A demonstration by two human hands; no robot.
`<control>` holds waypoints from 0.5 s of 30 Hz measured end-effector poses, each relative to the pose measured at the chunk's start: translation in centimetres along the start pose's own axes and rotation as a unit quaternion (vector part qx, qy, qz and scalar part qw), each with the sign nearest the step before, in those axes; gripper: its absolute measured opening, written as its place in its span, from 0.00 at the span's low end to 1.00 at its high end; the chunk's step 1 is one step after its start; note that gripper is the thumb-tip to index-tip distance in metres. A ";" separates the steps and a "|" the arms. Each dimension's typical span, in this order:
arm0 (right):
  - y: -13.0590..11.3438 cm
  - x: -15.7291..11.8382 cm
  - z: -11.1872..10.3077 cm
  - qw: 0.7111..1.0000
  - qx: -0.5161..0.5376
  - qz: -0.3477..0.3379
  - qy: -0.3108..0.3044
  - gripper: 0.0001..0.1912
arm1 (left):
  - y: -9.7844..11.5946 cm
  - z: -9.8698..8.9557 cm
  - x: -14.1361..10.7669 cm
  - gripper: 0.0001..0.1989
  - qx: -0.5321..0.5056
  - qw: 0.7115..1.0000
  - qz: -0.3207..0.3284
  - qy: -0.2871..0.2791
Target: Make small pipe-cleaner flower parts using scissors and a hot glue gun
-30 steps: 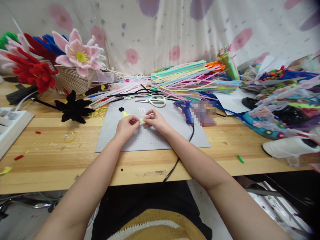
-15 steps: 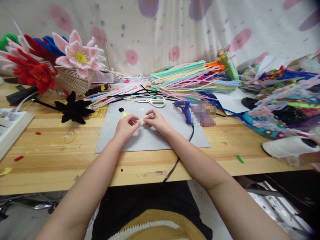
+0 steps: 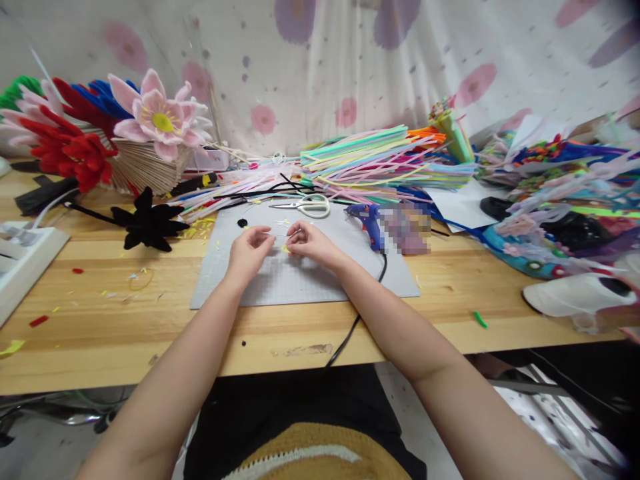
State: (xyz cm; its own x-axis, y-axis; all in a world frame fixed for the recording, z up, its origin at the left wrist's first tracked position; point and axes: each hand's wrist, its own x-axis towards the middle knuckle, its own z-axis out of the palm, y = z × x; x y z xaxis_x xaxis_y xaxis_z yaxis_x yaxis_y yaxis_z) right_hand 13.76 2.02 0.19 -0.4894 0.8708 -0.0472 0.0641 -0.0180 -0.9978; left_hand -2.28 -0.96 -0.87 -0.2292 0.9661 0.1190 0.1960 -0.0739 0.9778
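Over the grey cutting mat [image 3: 320, 283], my two hands are close together with fingers pinched. My left hand [image 3: 249, 252] holds one end of a thin white strand [image 3: 279, 235], which spans the gap between the hands. My right hand [image 3: 314, 243] pinches a small yellow piece [image 3: 285, 249] at its fingertips, and the strand's other end reaches its fingers. The yellow piece is too small to make out further. A few thin white stems [image 3: 283, 223] lie on the mat just behind my fingers. A small black disc [image 3: 243, 223] rests beyond my left hand.
White-handled scissors [image 3: 315, 207] lie at the mat's back edge. A blue glue gun [image 3: 369, 223] sits at the right, its black cord [image 3: 356, 319] crossing the front edge. Pipe cleaners [image 3: 370, 160] are piled behind. A black fuzzy flower [image 3: 147, 221] lies left, near a power strip [image 3: 30, 267].
My left hand has drawn slightly away from the right, and the white strand now shows between them. The yellow bit beside my left hand is no longer visible.
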 end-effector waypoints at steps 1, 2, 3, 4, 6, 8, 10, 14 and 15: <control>0.0 0.0 0.0 1.000 -0.012 -0.001 -0.006 0.14 | 0.0 0.2 -0.1 0.17 -0.029 0.999 -0.027 -0.021; -0.1 0.0 -0.1 1.000 -0.025 -0.003 -0.010 0.14 | 0.1 0.4 -0.3 0.19 -0.049 0.997 -0.052 -0.038; 0.0 0.0 -0.1 0.999 -0.039 -0.006 -0.015 0.13 | 0.2 0.5 -0.4 0.20 -0.060 0.994 -0.074 -0.049; 0.0 0.1 -0.2 0.998 -0.052 -0.012 -0.019 0.13 | 0.3 0.6 -0.6 0.21 -0.064 0.992 -0.093 -0.054; 0.3 0.2 -0.3 0.996 -0.080 -0.025 -0.024 0.13 | 0.6 0.7 -0.8 0.22 -0.062 0.990 -0.118 -0.051; 0.7 0.4 -0.4 0.993 -0.107 -0.042 -0.023 0.13 | 0.8 0.7 -0.9 0.22 -0.058 0.988 -0.134 -0.047; 1.0 0.5 -0.5 0.990 -0.129 -0.057 -0.019 0.12 | 0.9 0.7 -0.9 0.22 -0.051 0.988 -0.141 -0.046; 1.2 0.6 -0.4 0.989 -0.139 -0.058 -0.013 0.12 | 0.9 0.7 -0.9 0.23 -0.038 0.987 -0.147 -0.048; 1.2 0.6 -0.4 0.989 -0.135 -0.057 -0.013 0.12 | 1.0 0.7 -0.9 0.22 -0.037 0.987 -0.150 -0.047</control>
State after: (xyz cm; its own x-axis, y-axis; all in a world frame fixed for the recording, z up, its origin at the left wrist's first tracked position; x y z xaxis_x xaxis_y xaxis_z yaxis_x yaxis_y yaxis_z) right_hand 13.87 2.75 -0.99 -0.5291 0.8464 0.0594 0.2362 0.2142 -0.9478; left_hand -1.20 -1.73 -0.17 -0.1757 0.9656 -0.1917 0.0608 0.2050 0.9769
